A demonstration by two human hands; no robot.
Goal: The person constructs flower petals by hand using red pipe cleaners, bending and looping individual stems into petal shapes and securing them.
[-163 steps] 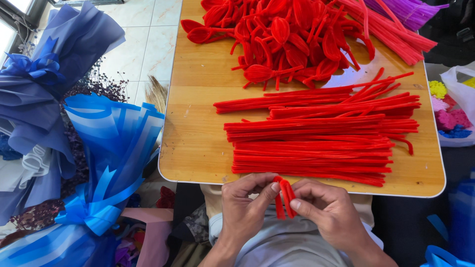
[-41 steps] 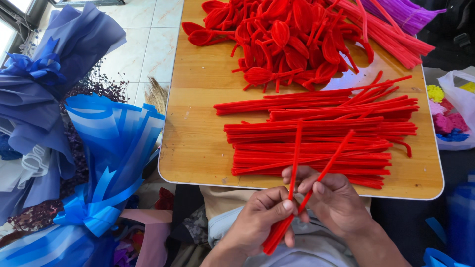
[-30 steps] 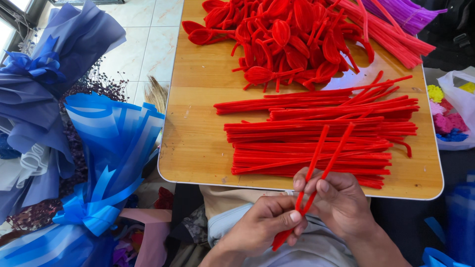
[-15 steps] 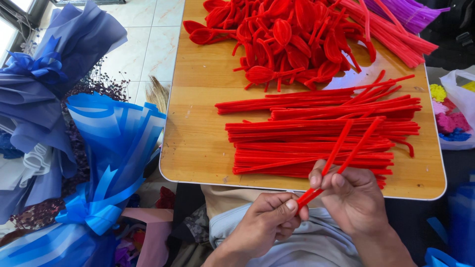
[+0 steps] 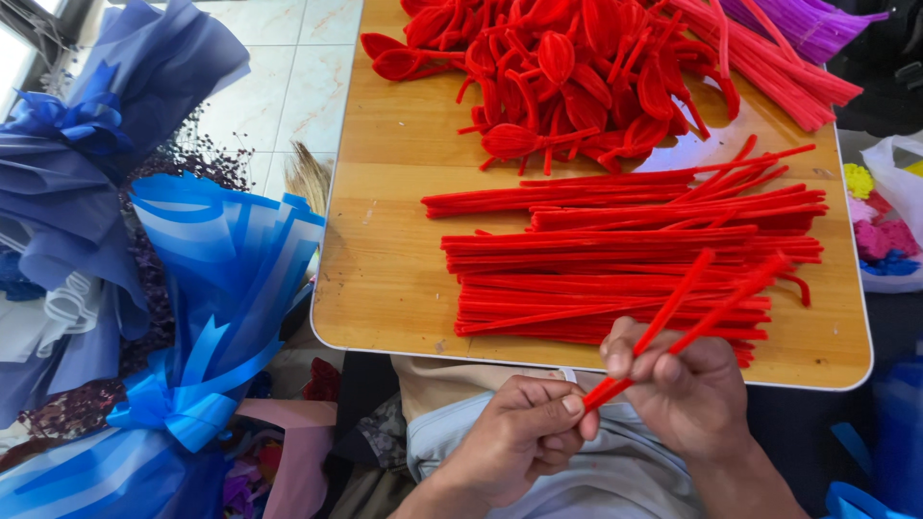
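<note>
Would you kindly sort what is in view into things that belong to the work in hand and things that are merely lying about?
In the work:
- bent red fuzzy pipe cleaner, pinched by left hand and right hand
- stack of straight red pipe cleaners
- heap of red looped pipe-cleaner petals
- wooden board

Lying about:
- blue wrapped bouquets
- purple pipe cleaners
- white bag of coloured bits

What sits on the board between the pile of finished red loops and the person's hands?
A stack of straight red pipe cleaners lies between the looped pile and the hands, shown in the head view.
</note>
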